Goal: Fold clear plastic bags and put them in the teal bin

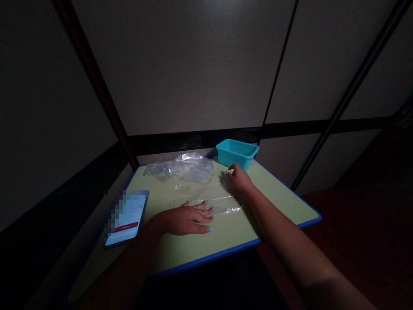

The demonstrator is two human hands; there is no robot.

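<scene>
My left hand [190, 218] lies flat with its fingers spread on a thin, clear plastic bag [230, 210]. The bag is laid out on the table, and its edges are hard to make out. Farther back, my right hand [239, 177] is just in front of a turquoise plastic basket [235, 148]. Its fingers are bent, with a small gap between thumb and forefinger and nothing visible in them. Whether it touches the plastic I cannot tell. A crumpled heap of clear plastic [183, 167] rests at the back of the table.
The small pale green table [180, 249] has a blue rim and stands against panelled doors [193, 64]. A tablet or phone [129, 215] with a lit screen, partly pixelated, lies at the left edge beside my left forearm. The room is dim.
</scene>
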